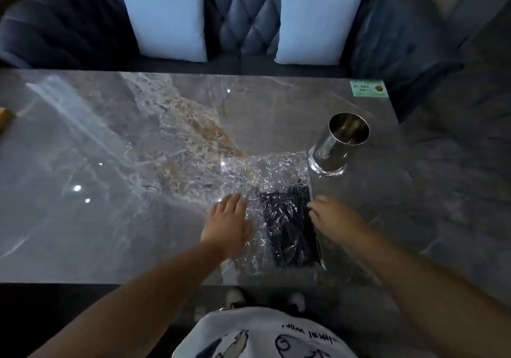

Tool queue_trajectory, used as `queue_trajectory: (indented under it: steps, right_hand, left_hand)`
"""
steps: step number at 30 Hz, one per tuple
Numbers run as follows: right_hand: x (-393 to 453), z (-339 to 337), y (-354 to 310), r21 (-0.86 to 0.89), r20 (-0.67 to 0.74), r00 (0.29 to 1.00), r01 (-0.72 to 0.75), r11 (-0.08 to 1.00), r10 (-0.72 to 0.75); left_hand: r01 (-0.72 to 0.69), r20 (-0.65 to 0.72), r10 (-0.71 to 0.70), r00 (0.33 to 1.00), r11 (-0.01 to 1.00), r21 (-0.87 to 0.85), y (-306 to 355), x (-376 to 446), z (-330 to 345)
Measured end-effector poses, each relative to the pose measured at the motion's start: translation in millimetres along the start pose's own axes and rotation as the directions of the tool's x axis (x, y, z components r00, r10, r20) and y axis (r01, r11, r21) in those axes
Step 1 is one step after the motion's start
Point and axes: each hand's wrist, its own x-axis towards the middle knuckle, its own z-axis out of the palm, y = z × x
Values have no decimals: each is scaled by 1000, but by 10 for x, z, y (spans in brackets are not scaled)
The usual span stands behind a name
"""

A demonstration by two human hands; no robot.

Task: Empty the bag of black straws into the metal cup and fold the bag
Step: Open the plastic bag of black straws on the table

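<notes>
Left hand [225,223] spread flat on crinkly clear bag [265,180], right hand [333,216] fingers curled at straws [291,227] between them, grip unclear; light, slippery film, pinch far open end toward metal cup [338,143].

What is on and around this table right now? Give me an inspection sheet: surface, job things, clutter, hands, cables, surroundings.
Surface: grey marble-look table, glossy, with light glare.
Job's things: clear crinkled bag lies flat near the front edge, black straws still inside at its near right end. Metal cup stands upright just beyond the bag's far right corner, no straws seen in it.
Clutter: green sticker at the far right corner; a tan object at the left edge, too cropped to identify.
Hands: left hand lies flat, open, on the bag's left side; right hand has fingers curled at the bag's right edge, grip unclear.
Cables: nothing seen.
Surroundings: dark tufted sofa with two pale cushions behind the table.
</notes>
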Motion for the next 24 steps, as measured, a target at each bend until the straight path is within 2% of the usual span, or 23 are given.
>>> queue_trajectory:
  steps: [4, 12, 15, 20, 24]
  right_hand:
    - [243, 161, -25, -11, -47, 998, -40, 999, 40]
    - [669, 438, 28, -72, -138, 990, 19, 997, -29]
    - [779, 455, 120, -87, -110, 992, 54, 995, -64]
    - [832, 481, 249, -86, -34, 987, 152, 985, -155]
    - [772, 500, 253, -85, -38, 984, 172, 981, -175]
  left_hand:
    - [-6, 40, 5, 999, 999, 34, 98, 196, 245]
    - [-7, 38, 2, 999, 991, 132, 204, 538, 553]
    - [5, 19, -7, 1000, 992, 129, 167, 636, 585]
    - [3, 62, -11, 998, 991, 135, 28, 708, 621]
    - [-58, 66, 48, 997, 985, 161, -105, 717, 626]
